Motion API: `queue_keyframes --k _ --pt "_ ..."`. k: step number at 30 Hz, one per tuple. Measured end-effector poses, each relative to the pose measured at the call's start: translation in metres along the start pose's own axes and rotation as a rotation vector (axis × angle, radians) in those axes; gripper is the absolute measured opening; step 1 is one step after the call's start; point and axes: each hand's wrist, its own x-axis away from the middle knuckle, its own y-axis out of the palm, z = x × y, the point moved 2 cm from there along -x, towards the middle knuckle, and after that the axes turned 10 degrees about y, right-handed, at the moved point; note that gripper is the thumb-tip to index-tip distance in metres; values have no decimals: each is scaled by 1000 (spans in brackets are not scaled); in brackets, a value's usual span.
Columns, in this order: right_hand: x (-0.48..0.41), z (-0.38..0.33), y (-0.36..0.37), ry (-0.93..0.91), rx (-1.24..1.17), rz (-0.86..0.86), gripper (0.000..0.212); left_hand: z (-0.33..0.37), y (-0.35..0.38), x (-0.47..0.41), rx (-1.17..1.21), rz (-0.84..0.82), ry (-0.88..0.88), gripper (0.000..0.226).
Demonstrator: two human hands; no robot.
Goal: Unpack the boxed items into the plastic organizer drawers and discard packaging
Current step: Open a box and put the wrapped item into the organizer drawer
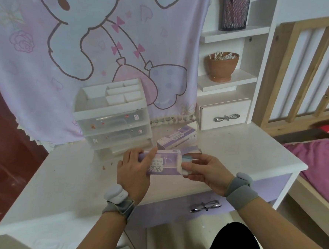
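My left hand (132, 169) grips the left end of a purple and white box (166, 163) held just above the desk. My right hand (205, 169) pinches a white and blue bundle (186, 164) that sticks out of the box's open right end. A second purple box (177, 138) lies on the desk behind it, its flap open. The plastic organizer (111, 116) stands at the back of the desk, with divided trays on top and clear drawers below. Its lowest drawer (122, 149) is pulled out a little.
A white desk (66, 178) carries everything. A white shelf unit (232, 78) stands at the back right, with a mesh pen cup (234, 10), a brown bowl of cotton swabs (222, 66) and a small drawer (225, 115). A wooden bed frame (299, 73) is at the right.
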Motion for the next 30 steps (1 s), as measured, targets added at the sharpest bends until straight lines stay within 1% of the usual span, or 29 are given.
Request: queue_keyframes --k 4,8,13,16,19,22,25,27,30 --pt "2 -4 -11 -33 -13 54 41 -9 3 5 65 -45 -129 76" --pt "4 -8 -9 -82 35 102 27 -9 6 5 132 -96 -218 69" --pt "3 -7 1 -125 36 116 27 -8 8 6 131 -130 -263 67" --pt "2 -8 0 -110 18 134 28 -7 9 6 121 -135 -262 67" --pt "4 -13 -13 -63 -53 164 26 -6 13 7 97 -199 -242 69" --pt "8 -22 -42 -68 -180 260 26 -8 17 6 124 -260 -266 72" --pt "15 -32 -76 -139 -346 366 25 -8 18 2 164 -308 -315 71" --pt "22 -38 -93 -209 -444 403 20 -2 21 -2 219 -347 -318 66" --pt "25 -45 -101 -260 -485 416 16 11 27 -10 333 -356 -288 62"
